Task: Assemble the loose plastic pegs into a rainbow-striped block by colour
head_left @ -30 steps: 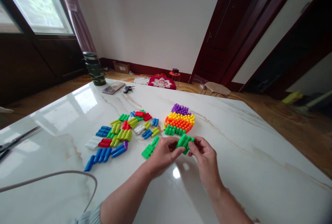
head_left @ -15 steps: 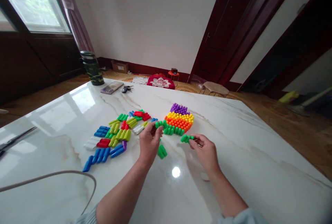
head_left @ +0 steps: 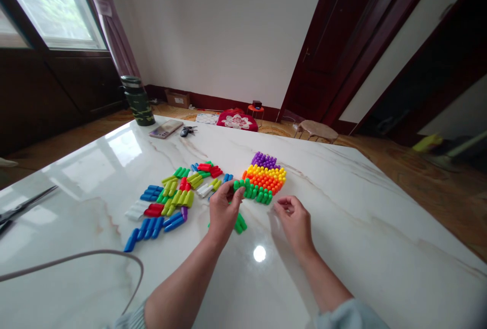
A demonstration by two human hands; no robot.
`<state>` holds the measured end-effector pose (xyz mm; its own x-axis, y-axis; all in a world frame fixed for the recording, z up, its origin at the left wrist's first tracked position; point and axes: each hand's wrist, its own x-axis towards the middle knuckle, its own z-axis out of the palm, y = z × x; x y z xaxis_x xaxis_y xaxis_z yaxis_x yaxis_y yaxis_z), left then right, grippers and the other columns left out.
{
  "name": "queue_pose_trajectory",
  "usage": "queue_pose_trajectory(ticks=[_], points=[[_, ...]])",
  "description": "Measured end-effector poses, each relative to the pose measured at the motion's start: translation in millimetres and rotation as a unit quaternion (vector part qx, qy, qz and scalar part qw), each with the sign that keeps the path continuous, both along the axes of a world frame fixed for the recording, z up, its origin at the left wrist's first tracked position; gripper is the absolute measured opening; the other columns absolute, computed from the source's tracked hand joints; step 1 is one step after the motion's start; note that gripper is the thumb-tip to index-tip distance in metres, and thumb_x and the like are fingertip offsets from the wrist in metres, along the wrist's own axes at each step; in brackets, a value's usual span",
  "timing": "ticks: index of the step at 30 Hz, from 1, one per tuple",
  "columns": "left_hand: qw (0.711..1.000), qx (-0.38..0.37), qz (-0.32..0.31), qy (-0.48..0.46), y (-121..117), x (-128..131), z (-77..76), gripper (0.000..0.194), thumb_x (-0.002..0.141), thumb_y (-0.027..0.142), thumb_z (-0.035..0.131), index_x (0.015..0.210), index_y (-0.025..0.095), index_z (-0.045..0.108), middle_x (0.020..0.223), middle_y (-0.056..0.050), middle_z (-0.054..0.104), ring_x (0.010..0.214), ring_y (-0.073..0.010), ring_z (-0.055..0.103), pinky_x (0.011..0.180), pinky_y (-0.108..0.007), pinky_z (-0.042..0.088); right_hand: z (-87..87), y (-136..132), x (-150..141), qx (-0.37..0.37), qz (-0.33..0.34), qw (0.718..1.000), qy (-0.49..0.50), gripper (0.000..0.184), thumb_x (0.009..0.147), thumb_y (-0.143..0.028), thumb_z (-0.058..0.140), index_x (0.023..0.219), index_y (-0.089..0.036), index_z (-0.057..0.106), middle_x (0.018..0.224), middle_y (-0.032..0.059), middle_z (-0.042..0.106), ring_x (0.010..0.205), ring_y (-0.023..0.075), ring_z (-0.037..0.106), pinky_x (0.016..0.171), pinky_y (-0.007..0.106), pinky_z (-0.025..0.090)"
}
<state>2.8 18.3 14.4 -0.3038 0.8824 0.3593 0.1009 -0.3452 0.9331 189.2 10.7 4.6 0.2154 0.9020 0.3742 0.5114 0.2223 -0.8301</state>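
My left hand [head_left: 223, 213] pinches a green bullet-shaped plastic block [head_left: 239, 184] between thumb and fingers, at the left front of a striped cluster of the same blocks. Purple blocks [head_left: 264, 160] are at the back of that cluster, then yellow blocks [head_left: 266, 170], orange blocks [head_left: 268, 183] and a green front row [head_left: 264, 197]. To the right of this row is my right hand [head_left: 297, 223], its fingers curled in and nothing visible between them. Under my left hand, partly hidden by it, lie loose green blocks [head_left: 240, 223] on the table.
Loose yellow-green [head_left: 182, 198], red [head_left: 154, 210], white [head_left: 136, 211] and blue blocks [head_left: 152, 227] spread over the left of the marble-look table [head_left: 342, 248]. Scissors [head_left: 23, 210] and a cable [head_left: 95, 253] lie further left. A phone [head_left: 166, 129], keys [head_left: 187, 131] and a bottle [head_left: 137, 101] are behind.
My hands have parted from the green blocks they held together. The left moved back-left with one; the right's green blocks now sit at the cluster's front right, out of my fingers.
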Motion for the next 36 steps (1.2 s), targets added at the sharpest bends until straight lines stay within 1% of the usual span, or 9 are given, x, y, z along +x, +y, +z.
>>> queue_pose_trajectory(ticks=[3, 7, 14, 19, 22, 26, 29, 32, 36], points=[[1.0, 0.001, 0.0, -0.002, -0.4, 0.4, 2.1, 0.02, 0.084, 0.036, 0.064, 0.091, 0.017, 0.064, 0.069, 0.0, 0.066, 0.058, -0.0128, 0.063, 0.056, -0.023, 0.051, 0.4, -5.4, -1.6, 0.019, 0.055, 0.996, -0.062, 0.023, 0.085, -0.038, 0.057, 0.073, -0.019, 0.064, 0.076, 0.0049, 0.067, 0.069, 0.0177, 0.062, 0.062, 0.029, 0.052], [1.0, -0.006, 0.008, 0.006, -0.1, 0.4, 1.1, 0.02, 0.084, 0.036, 0.064, 0.09, 0.017, 0.064, 0.067, 0.001, 0.064, 0.059, -0.0133, 0.063, 0.057, -0.023, 0.051, -3.3, -7.9, -7.7, 0.028, 0.143, 0.983, -0.11, 0.017, 0.087, -0.029, 0.057, 0.086, -0.021, 0.071, 0.093, 0.0071, 0.07, 0.088, 0.0209, 0.065, 0.081, 0.035, 0.053], [1.0, -0.009, 0.004, 0.015, 2.4, 0.6, -5.8, 0.022, 0.084, 0.036, 0.064, 0.094, 0.017, 0.065, 0.067, 0.0, 0.065, 0.06, -0.0143, 0.064, 0.058, -0.025, 0.052, -9.7, -5.0, -9.1, 0.042, 0.154, 0.978, -0.136, 0.02, 0.088, -0.026, 0.057, 0.101, -0.022, 0.072, 0.106, 0.008, 0.071, 0.101, 0.0228, 0.063, 0.094, 0.041, 0.05], [0.999, -0.012, -0.049, -0.007, 3.2, 2.7, -5.8, 0.022, 0.083, 0.033, 0.064, 0.096, 0.016, 0.065, 0.067, 0.001, 0.064, 0.061, -0.0141, 0.063, 0.061, -0.026, 0.055, -10.6, -4.9, -8.3, 0.04, 0.162, 0.976, -0.141, 0.022, 0.088, -0.023, 0.055, 0.103, -0.021, 0.071, 0.108, 0.0076, 0.07, 0.103, 0.0231, 0.061, 0.095, 0.041, 0.048], [0.992, -0.01, -0.123, -0.013, 2.2, 5.1, -4.6, 0.019, 0.083, 0.03, 0.063, 0.094, 0.016, 0.065, 0.074, -0.001, 0.063, 0.062, -0.0133, 0.063, 0.061, -0.026, 0.055, -4.6, -8.8, -10.9, 0.038, 0.146, 0.983, -0.102, 0.021, 0.087, -0.024, 0.055, 0.102, -0.02, 0.07, 0.105, 0.0081, 0.07, 0.097, 0.0225, 0.063, 0.091, 0.039, 0.049], [0.979, 0.004, -0.202, 0.02, -1.0, 8.1, -3.2, 0.015, 0.084, 0.026, 0.06, 0.094, 0.017, 0.067, 0.092, -0.005, 0.061, 0.067, -0.0125, 0.063, 0.06, -0.025, 0.056, 10.2, -17.9, -16.5, 0.012, 0.097, 0.995, 0.002, 0.028, 0.086, -0.034, 0.059, 0.11, -0.02, 0.063, 0.098, 0.0065, 0.07, 0.081, 0.0189, 0.064, 0.071, 0.031, 0.052], [0.975, 0.015, -0.203, 0.092, -3.6, 8.5, -1.5, 0.014, 0.082, 0.019, 0.062, 0.094, 0.018, 0.07, 0.083, -0.003, 0.062, 0.066, -0.0126, 0.06, 0.058, -0.023, 0.052, 16.8, -23.1, -19.6, 0.001, 0.095, 0.995, 0.037, 0.03, 0.083, -0.037, 0.064, 0.108, -0.02, 0.062, 0.088, 0.004, 0.069, 0.072, 0.0164, 0.062, 0.062, 0.027, 0.05], [0.967, 0.039, -0.199, 0.155, -6.3, 8.3, 0.8, 0.015, 0.08, 0.015, 0.066, 0.093, 0.019, 0.072, 0.079, -0.002, 0.064, 0.068, -0.0133, 0.059, 0.061, -0.024, 0.049, 16.4, -25.0, -20.0, 0.006, 0.091, 0.995, 0.027, 0.021, 0.083, -0.034, 0.064, 0.098, -0.02, 0.065, 0.084, 0.0028, 0.067, 0.068, 0.0153, 0.06, 0.059, 0.026, 0.048], [0.964, 0.068, -0.199, 0.163, -8.8, 7.8, 3.4, 0.019, 0.083, 0.021, 0.067, 0.101, 0.021, 0.071, 0.089, -0.004, 0.067, 0.074, -0.0147, 0.062, 0.069, -0.027, 0.051, 13.6, -21.2, -12.9, -0.016, 0.09, 0.995, 0.038, 0.019, 0.082, -0.035, 0.064, 0.093, -0.019, 0.066, 0.083, 0.003, 0.067, 0.071, 0.0166, 0.061, 0.062, 0.026, 0.047]])
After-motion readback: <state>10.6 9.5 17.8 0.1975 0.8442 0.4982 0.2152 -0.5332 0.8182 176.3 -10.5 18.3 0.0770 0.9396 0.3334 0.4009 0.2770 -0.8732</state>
